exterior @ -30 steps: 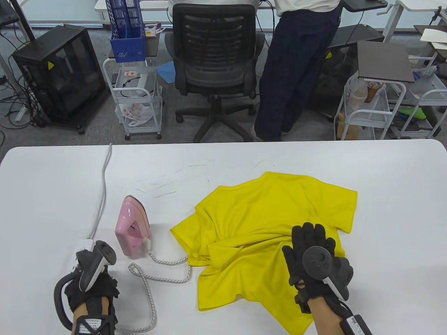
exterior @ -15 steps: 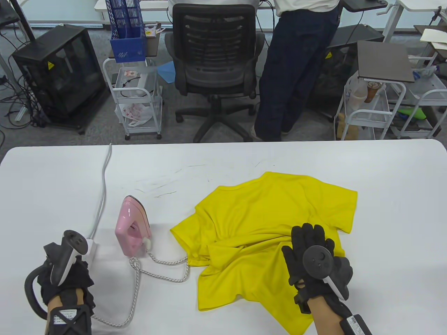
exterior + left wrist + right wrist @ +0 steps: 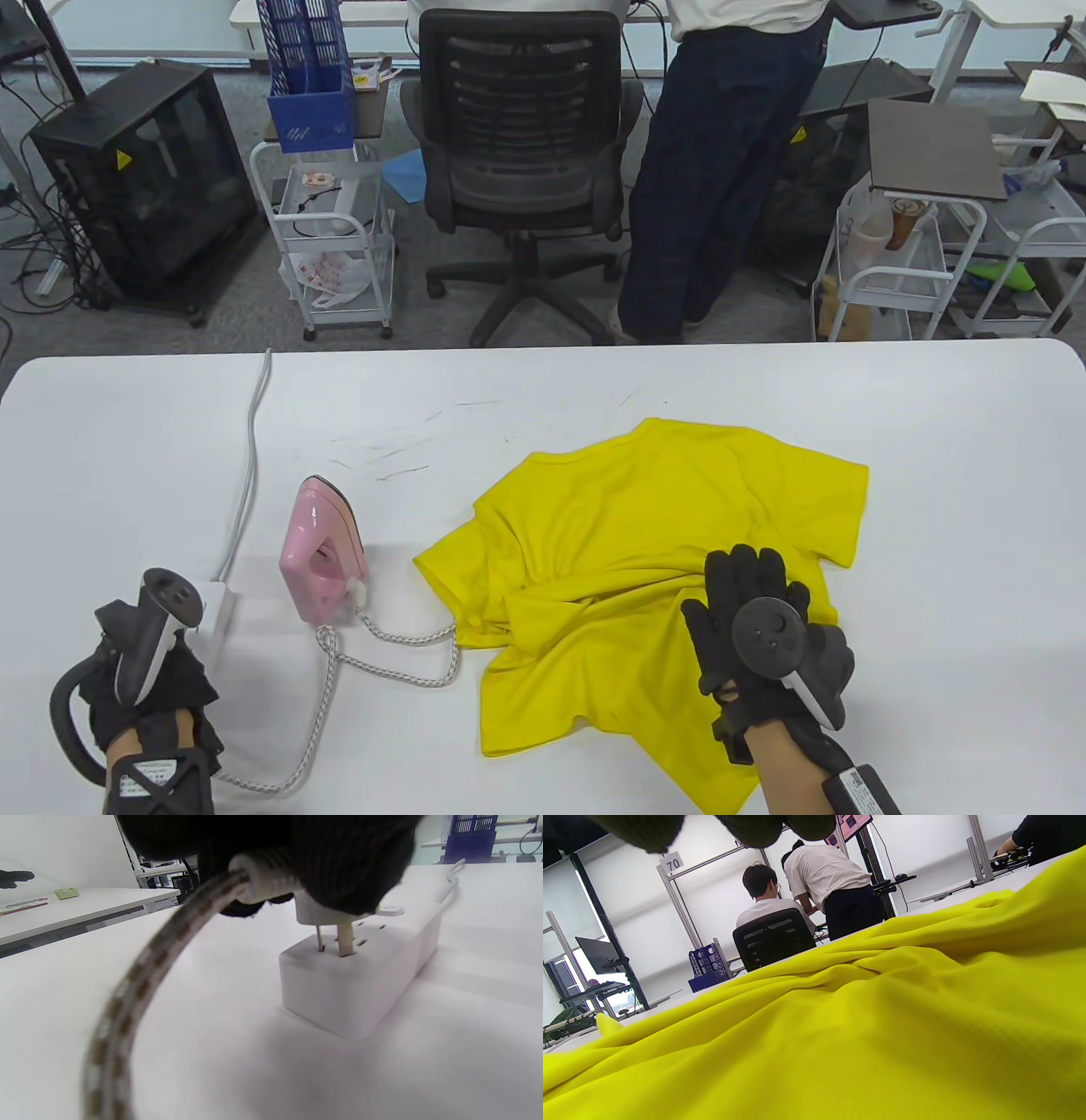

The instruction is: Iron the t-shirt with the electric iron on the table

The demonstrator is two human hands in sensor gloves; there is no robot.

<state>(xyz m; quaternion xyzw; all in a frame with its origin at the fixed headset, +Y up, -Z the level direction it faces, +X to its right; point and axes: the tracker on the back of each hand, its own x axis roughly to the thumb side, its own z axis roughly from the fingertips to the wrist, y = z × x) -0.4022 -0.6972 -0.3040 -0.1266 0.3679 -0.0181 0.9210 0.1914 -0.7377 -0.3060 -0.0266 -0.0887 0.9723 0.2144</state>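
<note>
A crumpled yellow t-shirt [image 3: 645,543] lies right of the table's middle. My right hand [image 3: 751,594] rests flat on its lower right part, fingers straight. A pink iron [image 3: 321,550] stands on its heel to the shirt's left, its braided cord [image 3: 399,666] looping toward my left hand [image 3: 148,679]. That hand grips the iron's white plug [image 3: 314,906]; in the left wrist view the prongs are partly inside the white power strip [image 3: 360,971]. The yellow cloth [image 3: 840,1035] fills the right wrist view.
The power strip's grey cable [image 3: 248,475] runs to the table's far edge. Beyond the white table [image 3: 127,441] are an office chair [image 3: 522,161], a standing person [image 3: 721,153], white carts [image 3: 339,246] and a black cabinet [image 3: 140,178].
My left hand moved left and slightly toward me, carrying the plug over the power strip's near end and dragging the cord's loop left. The right hand stayed on the shirt.
</note>
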